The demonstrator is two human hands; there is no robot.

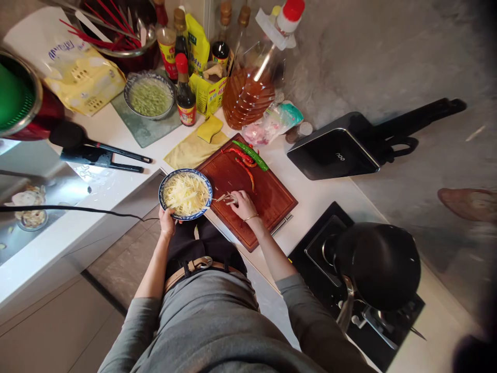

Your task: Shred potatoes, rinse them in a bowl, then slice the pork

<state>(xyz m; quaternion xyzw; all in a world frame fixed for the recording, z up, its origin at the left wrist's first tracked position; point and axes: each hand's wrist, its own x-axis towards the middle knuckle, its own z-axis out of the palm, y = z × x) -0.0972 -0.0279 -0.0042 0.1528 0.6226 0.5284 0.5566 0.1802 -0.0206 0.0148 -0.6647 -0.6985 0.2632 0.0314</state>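
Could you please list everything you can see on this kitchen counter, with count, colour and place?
cutting board: one, reddish-brown, counter centre
potato shreds: small pale pile, on board
chillies: several, red and green, board's far end
bowl: one, blue-rimmed, full of pale shreds, at board's edge
green bowl: one, back of counter
oil jug: one, amber, behind board
wok: one, black, on stove
left hand: holds bowl from below
right hand: on potato shreds
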